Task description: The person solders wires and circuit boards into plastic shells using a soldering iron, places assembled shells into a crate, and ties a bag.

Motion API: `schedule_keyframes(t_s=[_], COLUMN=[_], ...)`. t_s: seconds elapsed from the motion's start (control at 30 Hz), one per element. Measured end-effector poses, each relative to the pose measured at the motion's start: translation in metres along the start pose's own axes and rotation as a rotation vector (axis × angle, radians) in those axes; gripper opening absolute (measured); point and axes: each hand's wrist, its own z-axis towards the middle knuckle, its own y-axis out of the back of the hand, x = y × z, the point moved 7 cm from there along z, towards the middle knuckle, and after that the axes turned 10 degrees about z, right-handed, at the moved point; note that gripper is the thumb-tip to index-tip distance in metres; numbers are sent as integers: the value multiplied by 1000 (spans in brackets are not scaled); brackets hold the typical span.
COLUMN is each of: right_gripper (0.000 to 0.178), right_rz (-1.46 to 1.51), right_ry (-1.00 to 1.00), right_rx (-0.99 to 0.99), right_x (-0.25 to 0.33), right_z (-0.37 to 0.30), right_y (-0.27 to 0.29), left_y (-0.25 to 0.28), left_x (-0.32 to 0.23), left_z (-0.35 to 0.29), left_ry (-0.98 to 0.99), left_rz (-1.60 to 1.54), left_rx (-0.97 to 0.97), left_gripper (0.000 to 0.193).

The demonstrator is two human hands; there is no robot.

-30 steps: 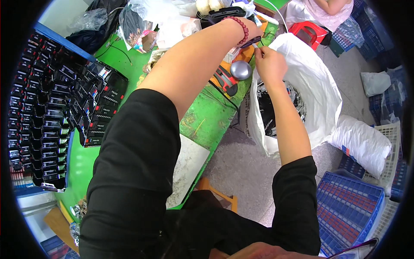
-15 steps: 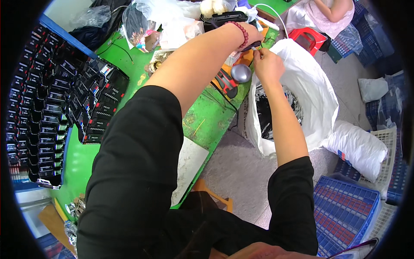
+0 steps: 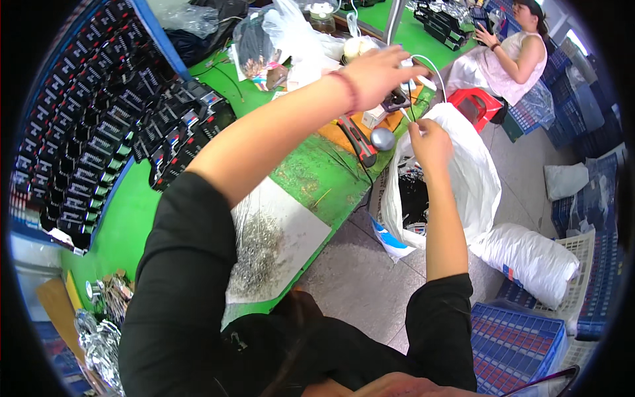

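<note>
Lead: State of the hands?

Second: Left hand (image 3: 378, 74) is raised over the far right of the green table (image 3: 297, 169), fingers extended; whether its thumb or palm bears on the dark rectangular item (image 3: 397, 100) beneath, I cannot tell. Right hand (image 3: 433, 144) appears pinched on the near end of a thin pale piece (image 3: 404, 113).

Lead: Position of the items?

Second: Both are at the table's right edge, just beside the open white sack (image 3: 479, 178). The pale piece spans from the dark item to the right fingertips.

Lead: Hazards?

Second: In my judgement, a slipping pinch could drop the piece into the sack (dark scraps (image 3: 413, 198) lie inside). Pulling without firm left support could drag the dark item off the edge. The white cable (image 3: 439, 78) arching beyond could catch a wrist. A low sweep nearer could knock the grey dome (image 3: 382, 139) off.
</note>
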Motion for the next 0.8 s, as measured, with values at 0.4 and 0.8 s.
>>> schedule_keyframes(t_s=[0.4, 0.8], right_gripper=[16, 16], right_rz=[936, 811], right_ry=[225, 140], right_rx=[707, 1151], right_x=[161, 227], right_z=[-237, -349], right_y=[5, -84], left_y=[359, 428], left_x=[-67, -315], left_z=[-532, -695], left_ry=[1403, 1763], left_rz=[29, 306], left_rx=[-331, -162], left_gripper=[23, 14])
